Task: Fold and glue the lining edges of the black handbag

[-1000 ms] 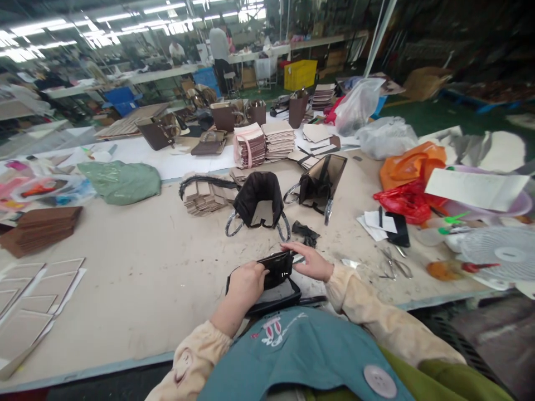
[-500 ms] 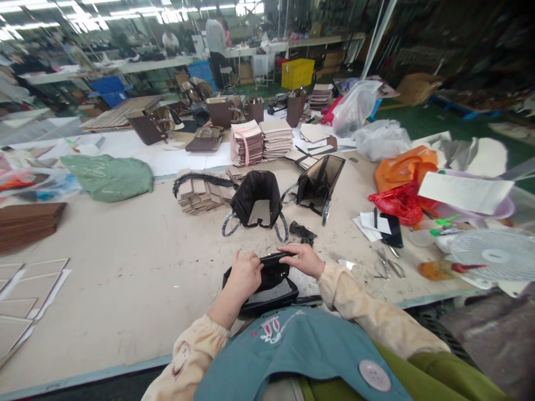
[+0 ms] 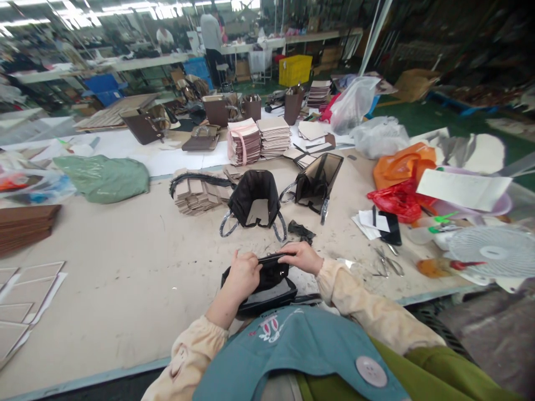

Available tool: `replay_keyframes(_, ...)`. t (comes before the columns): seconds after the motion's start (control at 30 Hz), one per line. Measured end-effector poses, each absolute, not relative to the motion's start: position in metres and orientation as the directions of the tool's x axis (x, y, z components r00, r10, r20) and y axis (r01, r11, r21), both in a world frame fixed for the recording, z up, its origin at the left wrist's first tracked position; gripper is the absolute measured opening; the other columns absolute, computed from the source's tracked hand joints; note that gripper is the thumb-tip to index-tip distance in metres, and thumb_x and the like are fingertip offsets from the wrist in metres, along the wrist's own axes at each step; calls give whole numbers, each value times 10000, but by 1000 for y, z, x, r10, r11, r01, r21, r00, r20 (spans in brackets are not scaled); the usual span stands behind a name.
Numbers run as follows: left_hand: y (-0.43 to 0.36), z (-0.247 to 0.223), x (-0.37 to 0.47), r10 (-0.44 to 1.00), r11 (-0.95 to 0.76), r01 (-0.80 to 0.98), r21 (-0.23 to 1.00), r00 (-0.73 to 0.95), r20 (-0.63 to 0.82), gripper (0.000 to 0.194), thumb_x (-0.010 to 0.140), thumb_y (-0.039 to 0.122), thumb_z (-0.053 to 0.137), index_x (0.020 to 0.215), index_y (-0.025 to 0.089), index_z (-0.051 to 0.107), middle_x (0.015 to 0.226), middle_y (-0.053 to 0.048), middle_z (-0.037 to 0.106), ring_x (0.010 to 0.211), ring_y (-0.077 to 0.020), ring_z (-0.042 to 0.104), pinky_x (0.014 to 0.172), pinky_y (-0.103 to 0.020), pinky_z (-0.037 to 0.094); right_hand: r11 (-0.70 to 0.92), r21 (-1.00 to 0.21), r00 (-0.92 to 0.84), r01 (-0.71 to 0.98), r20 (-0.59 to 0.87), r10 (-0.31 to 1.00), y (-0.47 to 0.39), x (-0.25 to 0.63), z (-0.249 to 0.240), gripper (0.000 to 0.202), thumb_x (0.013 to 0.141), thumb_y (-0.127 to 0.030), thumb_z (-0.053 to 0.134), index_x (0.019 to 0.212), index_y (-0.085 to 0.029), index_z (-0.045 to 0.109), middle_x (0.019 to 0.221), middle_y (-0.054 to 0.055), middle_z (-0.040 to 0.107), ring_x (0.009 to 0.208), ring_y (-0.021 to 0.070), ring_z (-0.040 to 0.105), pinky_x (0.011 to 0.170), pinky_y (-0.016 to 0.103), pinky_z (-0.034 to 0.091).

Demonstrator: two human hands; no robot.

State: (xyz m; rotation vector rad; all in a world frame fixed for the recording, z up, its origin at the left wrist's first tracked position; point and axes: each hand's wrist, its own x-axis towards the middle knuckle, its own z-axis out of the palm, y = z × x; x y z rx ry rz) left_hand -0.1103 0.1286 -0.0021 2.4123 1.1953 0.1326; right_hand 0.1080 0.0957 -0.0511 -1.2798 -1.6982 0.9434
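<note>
A black handbag point(image 3: 267, 306) lies at the table's front edge against my apron, its mouth open towards me. My left hand point(image 3: 246, 274) is closed on the left part of the bag's far rim, fingers curled over it. On the right part of that rim, my right hand point(image 3: 301, 257) pinches the edge between thumb and fingers. Just beyond stands a second open black bag point(image 3: 256, 195) with two wrapped handles. To its right, another open bag point(image 3: 318, 184) leans with its lining showing. A crumpled black scrap point(image 3: 301, 231) lies between.
Beige panels point(image 3: 198, 195) lie stacked left of the bags. Scissors point(image 3: 388, 262), a phone point(image 3: 390, 228), an orange bottle point(image 3: 434, 268) and a white fan guard point(image 3: 489, 253) are at right. A green plastic bag point(image 3: 104, 178) and brown panels point(image 3: 29, 225) sit at left.
The view has shifted slightly, moving the scene a little to the left. Both hands keep their hold on the black handbag's rim, with hardly any visible motion.
</note>
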Motion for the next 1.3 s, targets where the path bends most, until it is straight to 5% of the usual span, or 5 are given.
replay_keyframes(0.97, 129, -4, -107, 793, -530, 759, 378, 601, -96, 215, 853, 211, 435, 700, 152, 575, 810, -64, 618, 826, -181, 572, 1032, -462, 260, 351, -794, -292, 496, 228, 929, 97, 109, -43, 322, 866, -424, 520, 744, -166, 670, 643, 22, 563, 648, 136, 527, 624, 247, 418)
replay_keyframes(1.17, 128, -2, -106, 792, -527, 757, 387, 602, -99, 219, 851, 209, 436, 709, 156, 594, 820, -70, 627, 827, -181, 575, 1024, -453, 275, 352, -755, -298, 553, 215, 930, 91, 110, -40, 283, 870, -400, 513, 793, -177, 670, 691, 36, 570, 664, 141, 531, 630, 245, 425)
replay_keyframes(1.3, 129, -2, -106, 789, -527, 754, 393, 606, -105, 218, 849, 198, 434, 720, 152, 605, 828, -76, 632, 844, -191, 578, 1019, -464, 275, 434, -628, -381, 645, 228, 896, 91, 106, -33, 251, 872, -363, 512, 968, -187, 663, 769, 56, 592, 745, 160, 544, 668, 252, 429)
